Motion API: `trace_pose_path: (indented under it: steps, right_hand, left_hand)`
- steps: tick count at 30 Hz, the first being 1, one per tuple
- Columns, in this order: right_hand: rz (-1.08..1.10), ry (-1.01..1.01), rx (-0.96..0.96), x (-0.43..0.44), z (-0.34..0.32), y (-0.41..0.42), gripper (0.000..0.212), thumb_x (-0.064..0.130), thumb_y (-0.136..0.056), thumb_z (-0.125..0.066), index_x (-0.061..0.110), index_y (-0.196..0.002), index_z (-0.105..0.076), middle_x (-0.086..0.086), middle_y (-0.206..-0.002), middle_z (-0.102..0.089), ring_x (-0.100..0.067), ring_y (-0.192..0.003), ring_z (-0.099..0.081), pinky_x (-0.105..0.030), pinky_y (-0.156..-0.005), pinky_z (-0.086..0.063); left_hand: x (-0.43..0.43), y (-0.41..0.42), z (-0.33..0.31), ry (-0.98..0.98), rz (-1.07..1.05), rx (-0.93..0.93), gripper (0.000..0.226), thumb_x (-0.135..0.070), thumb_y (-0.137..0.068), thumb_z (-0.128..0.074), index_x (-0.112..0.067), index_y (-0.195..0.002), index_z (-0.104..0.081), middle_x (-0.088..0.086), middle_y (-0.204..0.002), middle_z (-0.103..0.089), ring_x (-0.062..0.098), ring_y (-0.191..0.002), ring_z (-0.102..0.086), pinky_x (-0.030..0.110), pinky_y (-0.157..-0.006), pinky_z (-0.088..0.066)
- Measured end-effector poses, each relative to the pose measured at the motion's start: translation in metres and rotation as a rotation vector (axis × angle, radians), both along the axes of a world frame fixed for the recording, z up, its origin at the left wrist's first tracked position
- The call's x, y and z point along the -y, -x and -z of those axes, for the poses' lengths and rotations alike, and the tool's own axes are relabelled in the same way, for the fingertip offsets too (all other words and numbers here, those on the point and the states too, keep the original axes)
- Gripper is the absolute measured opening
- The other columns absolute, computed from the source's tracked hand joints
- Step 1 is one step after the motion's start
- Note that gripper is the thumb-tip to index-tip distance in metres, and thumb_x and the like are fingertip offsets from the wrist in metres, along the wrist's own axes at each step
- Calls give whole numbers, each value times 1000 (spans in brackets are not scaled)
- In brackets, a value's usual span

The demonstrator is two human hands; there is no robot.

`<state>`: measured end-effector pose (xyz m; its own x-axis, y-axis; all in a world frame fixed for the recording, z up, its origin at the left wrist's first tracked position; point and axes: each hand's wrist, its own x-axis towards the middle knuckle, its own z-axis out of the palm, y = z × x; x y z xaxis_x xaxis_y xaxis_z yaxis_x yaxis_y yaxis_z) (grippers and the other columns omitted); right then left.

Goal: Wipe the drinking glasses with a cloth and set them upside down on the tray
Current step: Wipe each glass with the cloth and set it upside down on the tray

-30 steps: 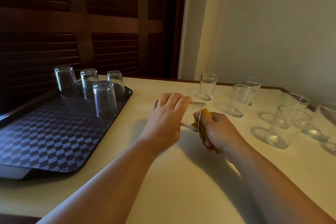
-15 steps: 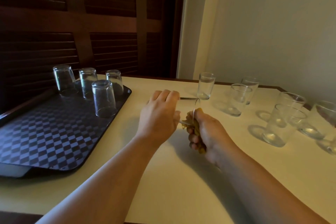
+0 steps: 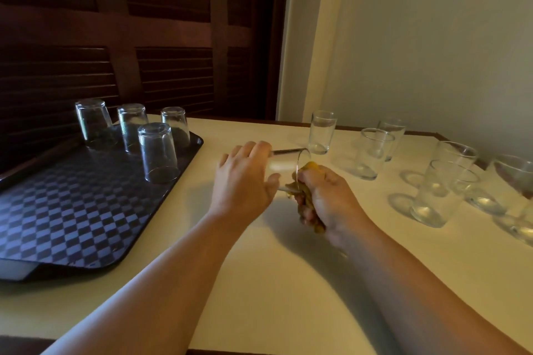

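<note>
Both forearms reach over the counter (image 3: 274, 282). The left hand (image 3: 242, 179) grips a sideways glass (image 3: 284, 166); the right hand (image 3: 328, 199) clutches a cloth (image 3: 310, 168) at its mouth.

I see one clear tumbler (image 3: 284, 166) tipped on its side above the table, mouth to the right, with a yellow cloth (image 3: 310, 168) bunched at its mouth. Four inverted tumblers (image 3: 158, 153) stand at the far end of the dark checkered tray (image 3: 72, 210). Several upright tumblers (image 3: 321, 132) stand on the right.

One tray (image 3: 72, 210) at the table's (image 3: 274, 268) left edge carries four upturned glasses (image 3: 157, 153). Six upright glasses (image 3: 375, 153) stand toward the right edge, and a seventh is partly cut off. Left hand (image 3: 245, 181) and right hand (image 3: 328, 199) share one held glass (image 3: 284, 166) and one cloth (image 3: 310, 167).
</note>
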<state>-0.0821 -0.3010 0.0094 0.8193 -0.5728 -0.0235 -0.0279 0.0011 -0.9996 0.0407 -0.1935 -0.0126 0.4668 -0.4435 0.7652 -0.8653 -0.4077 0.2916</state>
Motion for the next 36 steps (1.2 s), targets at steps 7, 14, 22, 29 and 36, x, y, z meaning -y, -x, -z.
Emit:
trace_pose_path:
  steps: [7,14,22,29,36]
  right_hand:
    - [49,845,206,13,4,4,14,16,-93,-65,15,-81,-57,5,-65,-53,-8,-55,-49,-19,-49,-38]
    - [61,413,113,5,2,-5,11,17,-93,-61,11,-84,-56,-9,-65,-55,-15,-51,-47,-26,-45,-39]
    - [105,102,121,3,11,-7,10,19,-93,-56,11,-87,-56,-8,-65,-51,-16,-48,-43,-33,-50,-38]
    - [-16,955,217,17,-5,10,13,16,-91,-67,20,-84,-56,3,-69,-53,-8,-61,-50,-15,-53,-38]
    - [64,-140,47,-3,0,-8,7,15,-95,-55,10,-90,-56,-6,-63,-46,-14,-43,-37,-26,-43,-29]
  left_hand:
    - [-17,-11,-1,-166,225,-122,51,-43,-75,-86,-29,-116,-59,-15,-105,-63,4,-90,-60,24,-72,-51]
    - [-8,-12,3,-33,102,-67,64,-37,-78,-85,-23,-131,-54,-7,-123,-60,6,-102,-56,23,-78,-47]
    - [-3,-2,8,22,129,-131,40,-30,-78,-85,-26,-107,-57,-16,-97,-54,6,-75,-55,15,-60,-41]
    - [-20,-19,3,-114,440,-341,67,-45,-68,-90,-35,-123,-54,-18,-112,-60,1,-91,-64,16,-72,-53]
    - [0,0,5,56,-51,-45,43,-34,-82,-81,-21,-116,-58,-8,-108,-60,6,-71,-51,13,-55,-32]
